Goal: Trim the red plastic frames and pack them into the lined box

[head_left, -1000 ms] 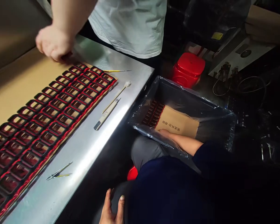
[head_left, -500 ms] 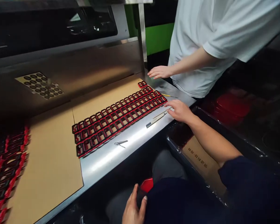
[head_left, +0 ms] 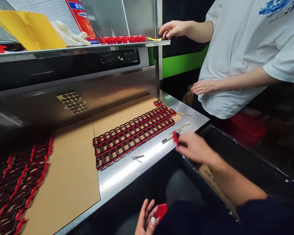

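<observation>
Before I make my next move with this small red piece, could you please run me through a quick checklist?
1. Right hand pinches the small red piece: ok.
2. Left hand is off the bench, low by the lap: ok.
3. Grid of red frames lies flat on the cardboard sheet: ok.
4. Tweezers and knife lie apart from the grid: ok.
5. Other person's hands are off the bench: ok.
6. Piece undamaged: cannot tell, blurred.

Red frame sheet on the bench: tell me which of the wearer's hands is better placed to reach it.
Right, probably. The right hand, pinching a small red piece, hovers by the red frame sheet; the left hand sits low below the steel bench.
</observation>
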A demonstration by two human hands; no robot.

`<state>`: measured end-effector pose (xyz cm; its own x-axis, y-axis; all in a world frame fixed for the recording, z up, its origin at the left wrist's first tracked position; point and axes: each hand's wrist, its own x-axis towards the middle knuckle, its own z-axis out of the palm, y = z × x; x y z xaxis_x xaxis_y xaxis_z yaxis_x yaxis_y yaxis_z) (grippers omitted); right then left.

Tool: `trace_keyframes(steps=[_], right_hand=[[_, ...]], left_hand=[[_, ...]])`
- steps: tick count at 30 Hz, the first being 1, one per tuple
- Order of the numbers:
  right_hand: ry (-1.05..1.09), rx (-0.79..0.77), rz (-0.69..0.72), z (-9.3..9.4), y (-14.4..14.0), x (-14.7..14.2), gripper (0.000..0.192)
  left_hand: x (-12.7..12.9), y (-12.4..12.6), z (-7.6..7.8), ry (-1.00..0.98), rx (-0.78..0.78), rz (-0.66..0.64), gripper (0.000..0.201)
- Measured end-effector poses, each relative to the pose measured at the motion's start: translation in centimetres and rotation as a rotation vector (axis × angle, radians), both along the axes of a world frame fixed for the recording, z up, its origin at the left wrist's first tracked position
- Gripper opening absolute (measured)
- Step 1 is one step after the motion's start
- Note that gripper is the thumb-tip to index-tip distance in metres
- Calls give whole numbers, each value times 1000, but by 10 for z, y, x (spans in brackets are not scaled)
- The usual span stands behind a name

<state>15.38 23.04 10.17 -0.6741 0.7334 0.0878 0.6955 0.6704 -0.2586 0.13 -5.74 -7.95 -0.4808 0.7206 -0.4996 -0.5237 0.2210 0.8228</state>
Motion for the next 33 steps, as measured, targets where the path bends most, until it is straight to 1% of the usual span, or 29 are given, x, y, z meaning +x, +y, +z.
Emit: trace_keyframes(steps=[1,2,3,4,5,6,7,8,9,10,11,12,13,14,15,16,17,18,21,24,28,29,30,33], right_hand=[[8,-26,164,-10,-35,-3,16],[-25,-75,333,-22,-69,-8,13],[-66,-125,502,-34,-98,-14,13],[-95,-149,619,-44,-120,-20,14],[-113,-148,666,-53,-136,-24,15],[-104,-175,702,-58,-144,-26,19],[-73,-219,713,-60,-146,-27,23],[-15,-294,710,-60,-142,-26,27],[73,-411,691,-59,-135,-25,30],[173,-575,657,-57,-125,-25,31],[289,-779,599,-57,-115,-26,30],[402,-1042,497,-58,-107,-29,24],[474,-1342,405,-62,-102,-34,22],[543,-1590,273,-66,-101,-40,23],[589,-1763,153,-72,-104,-46,24],[608,-1863,76,-77,-109,-52,26],[630,-1913,8,-81,-117,-57,26],[649,-1925,-33,-83,-125,-61,26],[703,-1908,-89,-81,-142,-68,27],[712,-1853,-50,-74,-143,-68,34],[763,-1609,-45,-68,-132,-55,37],[753,-1579,-35,-67,-130,-51,38],[729,-1578,-14,-66,-128,-46,40],[618,-1660,93,-62,-129,-32,45]], left_hand=[[3,11,13,-141,70,59,76],[6,21,26,-238,116,102,77],[8,30,38,-297,123,124,77],[10,37,48,-329,76,134,73],[10,42,56,-353,5,154,67],[10,44,62,-362,-52,201,60],[9,44,67,-370,-88,232,53],[8,41,70,-378,-105,242,48],[7,37,73,-381,-101,231,46],[7,32,75,-376,-82,198,47],[6,26,78,-356,-58,156,51],[7,21,81,-308,-17,123,55],[7,15,86,-239,24,96,56],[8,10,90,-151,61,61,53],[8,6,94,-49,89,6,46],[8,2,99,52,107,-66,40],[8,-1,103,141,110,-125,37],[8,-4,107,223,99,-169,35],[8,-11,117,460,29,-224,26],[8,-15,122,698,16,-233,18],[9,-18,120,948,66,-191,8],[9,-18,118,987,73,-182,7],[9,-18,117,1017,79,-179,6],[10,-16,114,1059,96,-197,8]])
